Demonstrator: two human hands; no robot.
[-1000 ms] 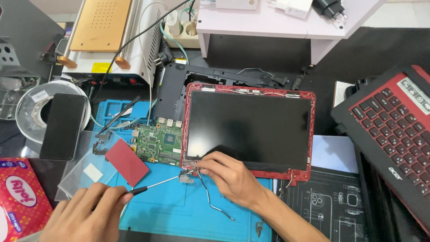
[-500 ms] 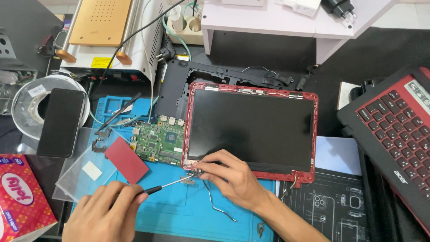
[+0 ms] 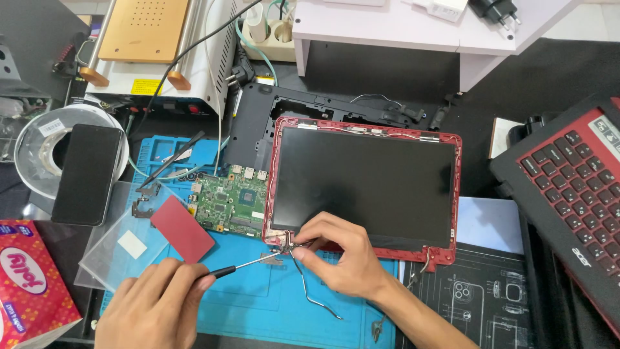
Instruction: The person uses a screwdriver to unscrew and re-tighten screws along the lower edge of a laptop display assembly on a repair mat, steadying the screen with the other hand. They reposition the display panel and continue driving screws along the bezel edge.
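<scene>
Working the hinge screw, we grip the slim black-handled screwdriver (image 3: pixel 242 265) in our closed left hand (image 3: pixel 152 307); our right hand (image 3: pixel 339 255) pinches the small metal hinge bracket (image 3: pixel 284 244) at the red-framed laptop screen panel (image 3: pixel 365 184)'s near-left corner. Next we likely must keep the tip seated squarely.

Electronics repair bench: blue silicone work mat (image 3: pixel 258 304), bare green circuit board (image 3: pixel 231 203), stripped red-framed laptop screen (image 3: pixel 365 181), white heating machine (image 3: pixel 155 52).

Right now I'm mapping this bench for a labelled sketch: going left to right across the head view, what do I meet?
Tissue box → phone → left hand → green board → right hand → red keyboard.
</scene>
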